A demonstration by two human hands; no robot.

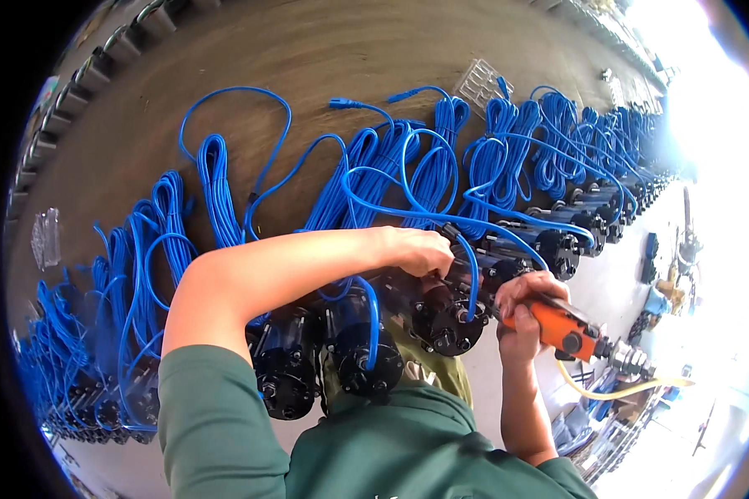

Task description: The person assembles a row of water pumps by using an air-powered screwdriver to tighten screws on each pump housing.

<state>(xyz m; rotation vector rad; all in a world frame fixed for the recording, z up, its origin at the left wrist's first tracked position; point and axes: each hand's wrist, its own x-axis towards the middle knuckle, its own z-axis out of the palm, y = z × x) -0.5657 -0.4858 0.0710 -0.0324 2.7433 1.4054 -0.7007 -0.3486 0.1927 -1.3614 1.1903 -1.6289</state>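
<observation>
In front of me lies a cylindrical unit with a dark body and a round black end cap [448, 327], a blue cable coming out of the cap. My left hand [420, 251] reaches across to its far end, fingers curled down; what they grip is hidden. My right hand [531, 306] is wrapped around an orange air screwdriver [562, 330], whose metal fitting points right, near a yellow hose [624, 391]. The tool's front end is beside the unit, pointing toward my left hand; its tip is hard to make out.
Similar units [354, 349] with black caps line the table's near edge on both sides. Bundled blue cables [216, 187] lie behind them on the brown tabletop [349, 50]. A clear plastic tray [481, 86] sits at the back, a clear plastic piece [46, 239] at far left. Strong light glares at right.
</observation>
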